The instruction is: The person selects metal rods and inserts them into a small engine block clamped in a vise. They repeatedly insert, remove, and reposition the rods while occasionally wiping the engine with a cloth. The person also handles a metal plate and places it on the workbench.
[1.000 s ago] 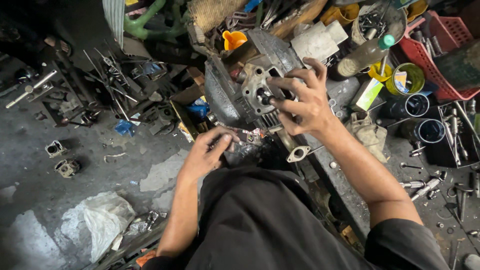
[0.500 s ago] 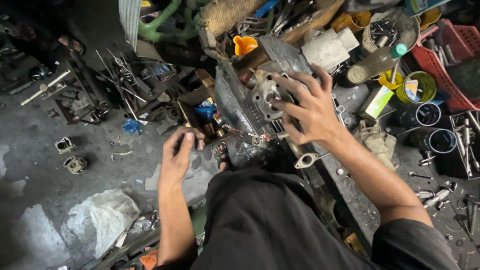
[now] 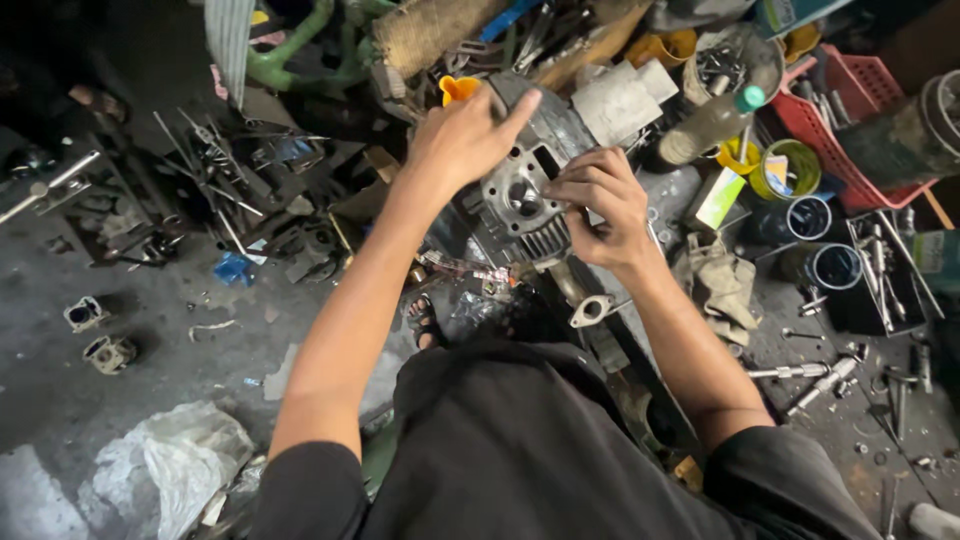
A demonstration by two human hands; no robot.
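Cluttered grimy workshop floor, one finned engine head (image 3: 525, 205) at centre, bore face up toward camera, left hand (image 3: 465, 140) resting loosely open on it, right hand (image 3: 600, 205) curled, pinching its edge.

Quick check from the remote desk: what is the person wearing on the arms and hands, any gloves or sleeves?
No gloves: the left hand and right hand are bare, no rings or watch visible. Both forearms are uncovered. Short dark sleeves of a black shirt end around the elbows.
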